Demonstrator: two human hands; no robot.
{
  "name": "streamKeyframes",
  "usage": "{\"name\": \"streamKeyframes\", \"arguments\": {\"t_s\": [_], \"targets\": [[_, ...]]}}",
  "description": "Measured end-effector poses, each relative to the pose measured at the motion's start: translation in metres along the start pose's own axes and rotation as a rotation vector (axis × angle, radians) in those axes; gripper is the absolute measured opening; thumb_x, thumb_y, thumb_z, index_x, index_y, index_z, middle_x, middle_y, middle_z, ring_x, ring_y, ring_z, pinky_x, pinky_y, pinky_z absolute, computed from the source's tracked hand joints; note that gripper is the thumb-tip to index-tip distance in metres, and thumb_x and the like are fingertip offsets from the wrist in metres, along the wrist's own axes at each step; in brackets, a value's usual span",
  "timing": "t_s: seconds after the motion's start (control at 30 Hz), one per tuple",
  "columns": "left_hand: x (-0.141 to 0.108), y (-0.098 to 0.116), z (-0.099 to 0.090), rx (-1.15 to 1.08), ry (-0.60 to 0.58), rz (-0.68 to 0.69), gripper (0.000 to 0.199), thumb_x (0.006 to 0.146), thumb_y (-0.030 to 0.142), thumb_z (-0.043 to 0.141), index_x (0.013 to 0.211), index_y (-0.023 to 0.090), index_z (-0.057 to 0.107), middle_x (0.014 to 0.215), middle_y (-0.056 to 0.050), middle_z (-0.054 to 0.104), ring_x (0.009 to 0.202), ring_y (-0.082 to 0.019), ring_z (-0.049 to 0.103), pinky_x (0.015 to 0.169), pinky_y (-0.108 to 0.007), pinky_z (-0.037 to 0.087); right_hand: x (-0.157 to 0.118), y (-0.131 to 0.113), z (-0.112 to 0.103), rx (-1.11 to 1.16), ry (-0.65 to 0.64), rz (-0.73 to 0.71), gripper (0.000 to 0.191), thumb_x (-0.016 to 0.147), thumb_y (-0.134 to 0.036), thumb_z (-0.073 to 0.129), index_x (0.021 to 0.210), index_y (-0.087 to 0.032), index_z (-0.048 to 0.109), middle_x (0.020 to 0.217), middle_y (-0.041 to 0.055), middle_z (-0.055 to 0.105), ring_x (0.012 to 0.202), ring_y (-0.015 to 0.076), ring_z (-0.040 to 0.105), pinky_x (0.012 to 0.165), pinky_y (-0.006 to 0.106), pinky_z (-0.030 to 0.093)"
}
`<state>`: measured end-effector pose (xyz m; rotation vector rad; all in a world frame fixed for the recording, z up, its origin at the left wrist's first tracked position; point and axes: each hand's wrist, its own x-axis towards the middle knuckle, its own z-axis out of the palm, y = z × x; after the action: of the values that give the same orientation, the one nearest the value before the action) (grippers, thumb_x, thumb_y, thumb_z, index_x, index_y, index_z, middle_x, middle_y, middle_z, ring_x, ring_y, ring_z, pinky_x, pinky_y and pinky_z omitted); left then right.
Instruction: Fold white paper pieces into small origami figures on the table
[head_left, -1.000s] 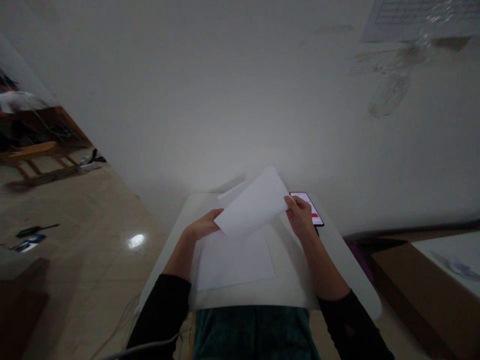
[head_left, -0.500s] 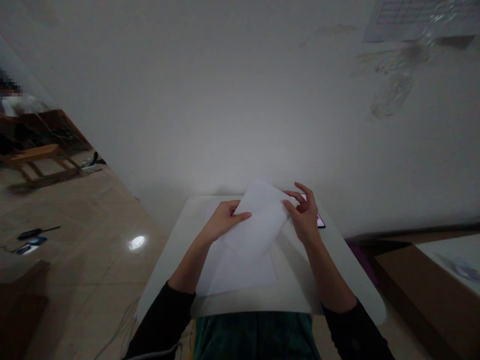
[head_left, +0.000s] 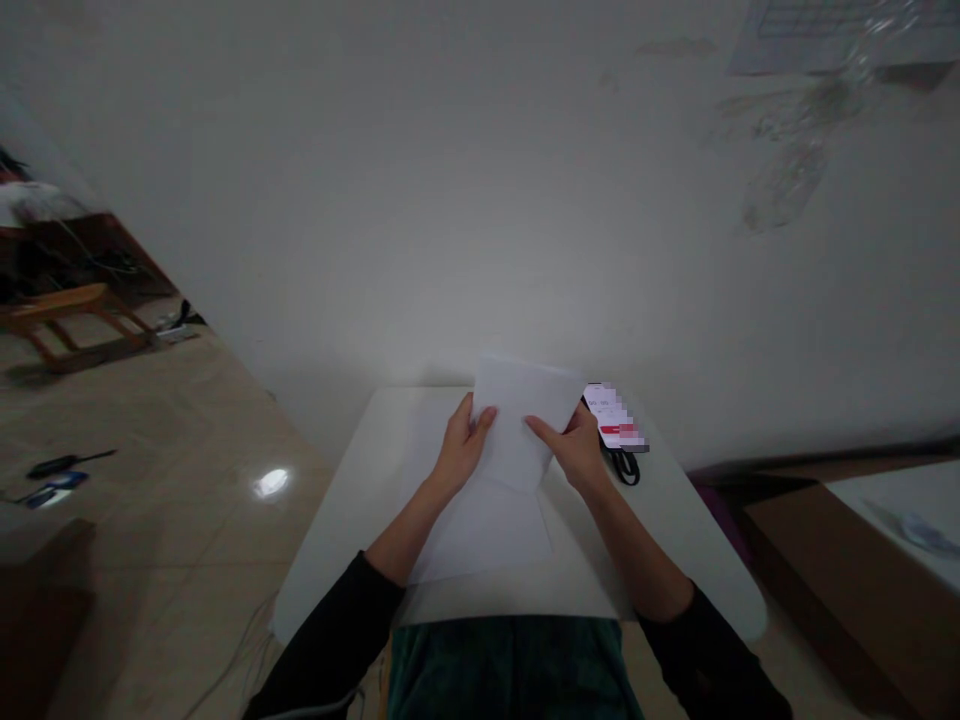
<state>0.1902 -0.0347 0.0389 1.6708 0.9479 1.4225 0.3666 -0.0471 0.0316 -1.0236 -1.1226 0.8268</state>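
Two-handed grasp of a white paper above a light tabletop. The left hand pinches the paper near its left edge, its thumb lying on the near face and its other fingers mostly hidden behind. The right hand grasps the opposite side, its thumb pointing inward across the face and its remaining fingers curled largely out of sight behind the edge. The paper thus spans the gap between the two sets of fingers and extends beyond them toward the wall; its near end hangs below the thumbs. Whether it is a single sheet, folded or layered cannot be told.

A lower sheet lies on the tabletop, nearer the wearer than the fingers and partly covered by the paper. A phone with a lit screen rests just beyond the right fingers, on their outer side; a looped black cable lies beside it, close to the right wrist.

The step in hand appears to be holding and steadying the paper between both thumbs. From this grasp, any further move would call for an even pinch on both sides, with the edges kept level and the thumbs pressing lightly, so that the paper neither creases nor drags the lower sheet.
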Motion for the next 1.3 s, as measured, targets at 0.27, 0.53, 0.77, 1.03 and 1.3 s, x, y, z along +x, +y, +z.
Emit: {"name": "streamKeyframes", "arguments": {"t_s": [0.27, 0.53, 0.77, 1.03, 1.3], "targets": [[0.000, 0.000, 0.004, -0.035, 0.147, 0.032, 0.042, 0.084, 0.043, 0.064, 0.117, 0.019, 0.054, 0.112, -0.010, 0.065, 0.103, -0.022, 0.062, 0.091, -0.036, 0.051, -0.004, -0.012, 0.007, -0.146, 0.042, -0.061, 0.040, 0.063, -0.039, 0.079, 0.094, -0.017, 0.068, 0.095, 0.0100, 0.074, 0.085, 0.0274, 0.070, 0.075, 0.042, 0.057], [-0.007, -0.006, 0.013, -0.128, 0.179, -0.083, 0.044, 0.083, 0.047, 0.064, 0.114, 0.016, 0.059, 0.113, -0.011, 0.068, 0.101, -0.023, 0.065, 0.088, -0.037, 0.053, -0.008, -0.004, 0.013, -0.151, 0.035, -0.048, 0.033, 0.063, -0.038, 0.080, 0.086, -0.018, 0.069, 0.088, 0.0086, 0.075, 0.079, 0.0259, 0.070, 0.070, 0.038, 0.058], [-0.005, -0.002, 0.006, -0.065, 0.186, -0.020, 0.036, 0.086, 0.043, 0.061, 0.112, 0.018, 0.061, 0.111, -0.009, 0.068, 0.103, -0.023, 0.064, 0.091, -0.038, 0.051, -0.007, -0.007, 0.009, -0.129, -0.072, -0.011, 0.043, 0.060, -0.037, 0.081, 0.097, -0.018, 0.069, 0.098, 0.0100, 0.075, 0.086, 0.0264, 0.071, 0.073, 0.039, 0.058], [-0.005, -0.002, 0.008, -0.030, 0.271, -0.003, 0.039, 0.082, 0.042, 0.066, 0.111, 0.018, 0.055, 0.109, -0.009, 0.066, 0.102, -0.021, 0.063, 0.090, -0.036, 0.052, -0.008, 0.000, 0.016, -0.176, -0.025, -0.057, 0.034, 0.062, -0.037, 0.079, 0.089, -0.018, 0.070, 0.085, 0.0077, 0.075, 0.073, 0.0242, 0.070, 0.065, 0.036, 0.058], [-0.007, -0.012, 0.011, -0.035, 0.265, -0.092, 0.037, 0.082, 0.046, 0.064, 0.101, 0.014, 0.064, 0.099, -0.010, 0.071, 0.090, -0.023, 0.067, 0.082, -0.037, 0.054, -0.011, 0.006, 0.018, -0.153, -0.018, -0.036, 0.035, 0.061, -0.036, 0.080, 0.090, -0.018, 0.070, 0.089, 0.0088, 0.075, 0.077, 0.0247, 0.071, 0.068, 0.037, 0.058]]}}
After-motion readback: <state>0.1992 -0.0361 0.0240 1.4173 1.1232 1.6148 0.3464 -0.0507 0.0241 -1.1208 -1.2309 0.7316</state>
